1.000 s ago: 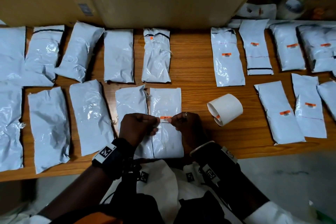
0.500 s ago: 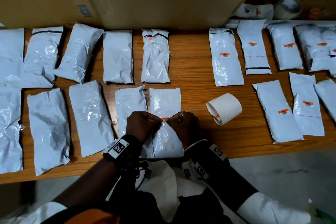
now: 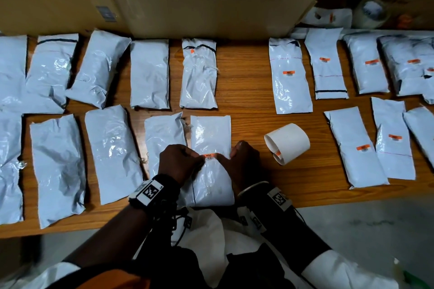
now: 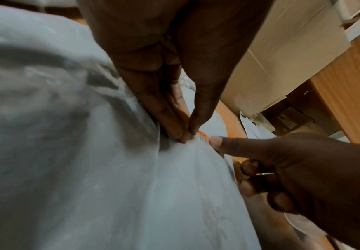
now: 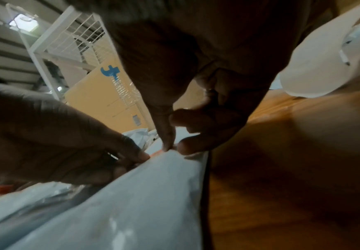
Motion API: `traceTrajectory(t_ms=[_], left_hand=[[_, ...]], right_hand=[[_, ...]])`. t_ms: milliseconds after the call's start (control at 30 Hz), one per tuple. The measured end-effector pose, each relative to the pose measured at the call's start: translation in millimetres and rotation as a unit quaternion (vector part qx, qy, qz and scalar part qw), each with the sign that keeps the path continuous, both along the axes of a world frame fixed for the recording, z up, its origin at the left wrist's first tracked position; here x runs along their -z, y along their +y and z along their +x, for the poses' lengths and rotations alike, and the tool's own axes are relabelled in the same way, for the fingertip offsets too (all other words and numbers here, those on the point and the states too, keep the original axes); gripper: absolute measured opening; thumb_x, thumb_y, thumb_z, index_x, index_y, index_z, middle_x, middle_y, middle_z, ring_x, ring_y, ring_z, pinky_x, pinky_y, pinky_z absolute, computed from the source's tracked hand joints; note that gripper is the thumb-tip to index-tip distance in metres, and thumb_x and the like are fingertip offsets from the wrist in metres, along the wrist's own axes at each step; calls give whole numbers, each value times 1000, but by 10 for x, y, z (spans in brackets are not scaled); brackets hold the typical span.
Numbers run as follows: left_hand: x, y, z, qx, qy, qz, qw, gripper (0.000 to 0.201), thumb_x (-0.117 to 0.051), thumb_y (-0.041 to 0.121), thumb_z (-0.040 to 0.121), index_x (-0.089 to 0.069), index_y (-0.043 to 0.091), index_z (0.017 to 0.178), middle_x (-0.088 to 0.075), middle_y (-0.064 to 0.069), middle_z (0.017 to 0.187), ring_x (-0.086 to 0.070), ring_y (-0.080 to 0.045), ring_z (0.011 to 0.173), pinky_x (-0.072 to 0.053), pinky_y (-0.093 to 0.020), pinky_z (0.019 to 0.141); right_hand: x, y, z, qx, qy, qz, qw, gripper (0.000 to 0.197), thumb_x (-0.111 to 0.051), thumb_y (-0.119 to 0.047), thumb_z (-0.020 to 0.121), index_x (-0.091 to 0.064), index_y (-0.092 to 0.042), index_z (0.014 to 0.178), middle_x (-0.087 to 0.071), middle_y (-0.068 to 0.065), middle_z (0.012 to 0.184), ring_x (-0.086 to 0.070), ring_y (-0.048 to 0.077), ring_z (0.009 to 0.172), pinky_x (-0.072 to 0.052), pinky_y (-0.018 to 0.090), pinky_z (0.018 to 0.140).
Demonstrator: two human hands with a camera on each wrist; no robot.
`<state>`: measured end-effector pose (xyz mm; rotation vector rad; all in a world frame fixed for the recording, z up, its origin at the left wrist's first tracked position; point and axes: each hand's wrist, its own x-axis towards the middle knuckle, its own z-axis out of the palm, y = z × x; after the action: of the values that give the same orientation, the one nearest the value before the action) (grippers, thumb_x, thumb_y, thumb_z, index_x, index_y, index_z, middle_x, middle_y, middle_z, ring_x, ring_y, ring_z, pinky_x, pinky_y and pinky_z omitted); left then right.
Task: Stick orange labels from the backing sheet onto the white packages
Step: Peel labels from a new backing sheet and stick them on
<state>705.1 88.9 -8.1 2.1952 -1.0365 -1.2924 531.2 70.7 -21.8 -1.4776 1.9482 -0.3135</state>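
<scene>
both hands down on the flat white plastic mailer package [image 3: 211, 164] at the near edge of the wooden table [image 3: 246, 105], and the small orange barcode label [image 3: 209, 155] is lying on its middle. left hand [image 3: 179, 163] has thumb and fingertips [image 4: 183, 135] pinched together at the label's left end; right hand [image 3: 244, 162] presses its right end with one straight finger, the others curled and holding nothing. this looks like the smoothing-down step. next, i'd say, reach for the curled white backing roll [image 3: 286, 143] just to the right and peel another, since the packages to the left look bare. compared with a second ago, the label was held up between both hands; now it's flat on the package.
</scene>
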Motion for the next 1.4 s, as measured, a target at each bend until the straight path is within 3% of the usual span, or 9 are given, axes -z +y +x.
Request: traceTrajectory(t_ms=[367,567,700,833,933,1067,1167,1233,1400], left_hand=[[109,0,37,130,-137,-6,982,41,-77,52,79,-62,14,76,-66,1,71,-68,-23,79,-49,-31,67],[-137,-37,-16,122,-92,-46,987,35,-81,48,79,-60,22,68,-66,8,67,-63,-10,68,-42,-25,61],[-602,-144,-50,88,4,-110,990,35,-87,43,75,-65,17,67,-68,7,60,-61,-3,56,-44,-29,62],[-896,-376,-468,91,137,-133,977,45,-89,55,65,-68,16,71,-73,-3,70,-73,-25,72,-58,-46,76],[-855,-557,-994,97,161,-118,975,58,-79,74,59,-68,18,70,-74,-6,69,-74,-29,71,-58,-54,77],[-562,-724,-1511,133,65,-24,989,74,-63,82,73,-61,13,47,-58,-2,45,-56,-21,50,-48,-37,66],[-314,-721,-1729,143,56,51,987,84,-61,87,70,-77,5,69,-72,-14,64,-71,-28,66,-55,-38,73],[-235,-697,-1850,103,109,71,986,76,-67,79,73,-79,4,74,-76,-14,71,-76,-33,76,-60,-40,80],[-181,-617,-2002,-35,125,22,991,40,-81,23,87,-54,11,60,-54,0,45,-48,-10,36,-36,-16,39]], right_hand=[[49,77,-23,5,-11,-31,999,40,-80,-44,78,-47,-24,89,-56,-6,89,-58,17,84,-41,29,70],[-118,125,7,51,-97,-37,993,47,-87,-23,69,-47,-34,88,-63,-8,79,-65,16,75,-56,42,78],[-458,151,-164,85,-162,-93,979,40,-85,-16,73,-52,-31,92,-64,-10,77,-64,6,69,-57,32,72],[-865,69,-725,104,-192,-169,961,39,-85,-21,76,-58,-18,105,-65,-15,92,-65,-5,79,-53,12,73],[-1059,-72,-1346,147,-243,-169,944,44,-83,-9,80,-56,-26,110,-67,-9,102,-69,8,91,-57,21,79],[-1116,-265,-2286,158,-225,-148,950,43,-79,-5,85,-56,-20,117,-65,-3,112,-67,15,103,-55,24,84],[-991,-344,-2797,182,-195,-135,954,39,-75,-1,87,-55,-14,119,-63,1,111,-63,10,96,-48,11,76],[-782,-388,-2986,188,-188,-107,958,40,-75,2,86,-56,-9,120,-65,6,114,-64,19,101,-50,22,83],[-234,-486,-2993,152,-183,-25,971,44,-80,-1,81,-60,-12,117,-70,11,112,-69,29,105,-56,48,97]])
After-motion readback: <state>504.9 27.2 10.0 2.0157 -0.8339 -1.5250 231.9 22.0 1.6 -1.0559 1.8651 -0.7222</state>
